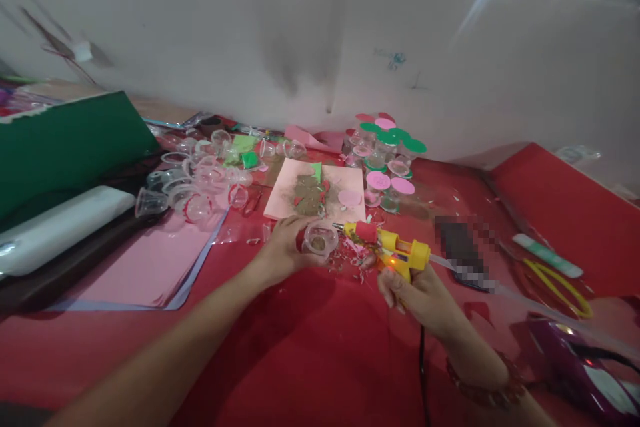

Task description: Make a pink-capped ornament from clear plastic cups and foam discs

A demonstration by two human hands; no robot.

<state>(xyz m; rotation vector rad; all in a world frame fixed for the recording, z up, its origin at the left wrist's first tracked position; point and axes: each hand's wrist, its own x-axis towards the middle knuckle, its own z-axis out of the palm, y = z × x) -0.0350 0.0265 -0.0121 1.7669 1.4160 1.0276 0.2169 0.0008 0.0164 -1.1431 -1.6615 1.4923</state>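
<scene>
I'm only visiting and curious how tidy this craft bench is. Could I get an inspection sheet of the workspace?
Surface: red cloth, littered with small paper scraps.
Job's things: clear cup; yellow glue gun, nozzle toward the cup, lamp glowing.
Clutter: pile of empty cups; capped cups with pink and green lids; pink sheet bearing brown crumbs; pink paper.
Grips: left hand closed around the clear cup; right hand closed on the glue gun.
Cables: black cable drops below the right hand.
Surroundings: white wall behind; green board at left.
</scene>
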